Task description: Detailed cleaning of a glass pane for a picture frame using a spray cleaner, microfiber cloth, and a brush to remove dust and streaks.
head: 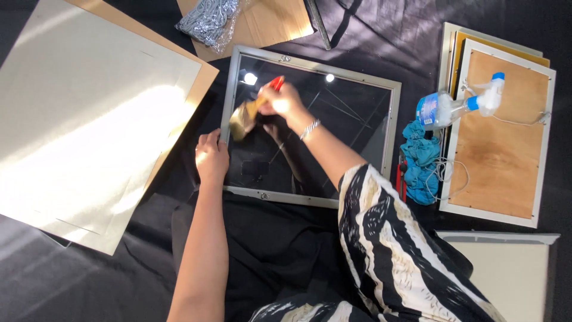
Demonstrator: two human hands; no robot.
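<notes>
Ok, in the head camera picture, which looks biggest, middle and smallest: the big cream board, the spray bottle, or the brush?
1. Cream board, by far the largest.
2. Spray bottle, lying on the wood-backed frame.
3. Brush in the right hand, a bit smaller, though the hand hides part of it.

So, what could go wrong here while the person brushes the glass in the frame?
1. The left hand rests on the edge of the frame; a hard press might crack the glass.
2. The right hand sweeps the brush over the glass; grit in the bristles might scratch it.
3. The spray bottle lies on its side on another frame and might leak.
</notes>
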